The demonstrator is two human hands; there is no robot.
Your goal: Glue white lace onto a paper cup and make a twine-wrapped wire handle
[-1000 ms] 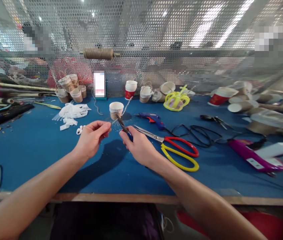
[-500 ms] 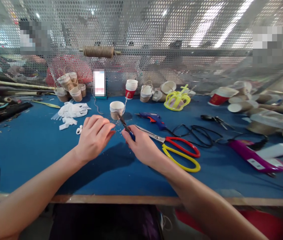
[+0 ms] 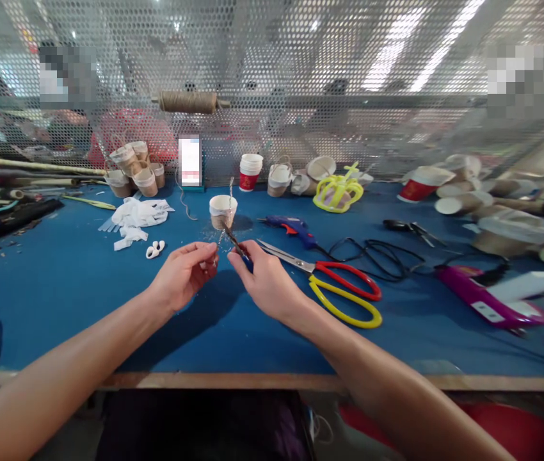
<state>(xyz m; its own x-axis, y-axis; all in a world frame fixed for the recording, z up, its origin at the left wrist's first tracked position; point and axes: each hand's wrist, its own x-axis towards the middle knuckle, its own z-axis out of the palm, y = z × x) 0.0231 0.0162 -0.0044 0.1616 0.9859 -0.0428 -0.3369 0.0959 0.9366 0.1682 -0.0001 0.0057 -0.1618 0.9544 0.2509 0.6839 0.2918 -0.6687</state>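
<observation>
In front of me, my right hand [image 3: 267, 275] is wrapped round pliers [image 3: 234, 239] with dark jaws and a blue handle. The jaws point away from me, up and to the left, at a thin silvery twisted strand [image 3: 231, 195]. That strand stands up in front of a small cup [image 3: 223, 214] with a white rim and brown wrapping. Thumb and fingers of my left hand [image 3: 188, 272] are pinched together at what looks like the strand's lower end. Small pale bits lie scattered by the cup. Whether the jaws grip the strand is hard to see.
Large scissors [image 3: 320, 269] lie by my right hand, with a blue glue gun [image 3: 296, 229] behind them. White gloves [image 3: 140, 212] lie at the left. Wrapped cups [image 3: 144, 179], a red cup stack [image 3: 250, 173] and a yellow crown-like frame [image 3: 339, 192] stand along the mesh.
My left hand has turned and come lower, its fingers now pinched together. The strand's top has shifted left to in front of the cup. The pliers have moved slightly left and down.
</observation>
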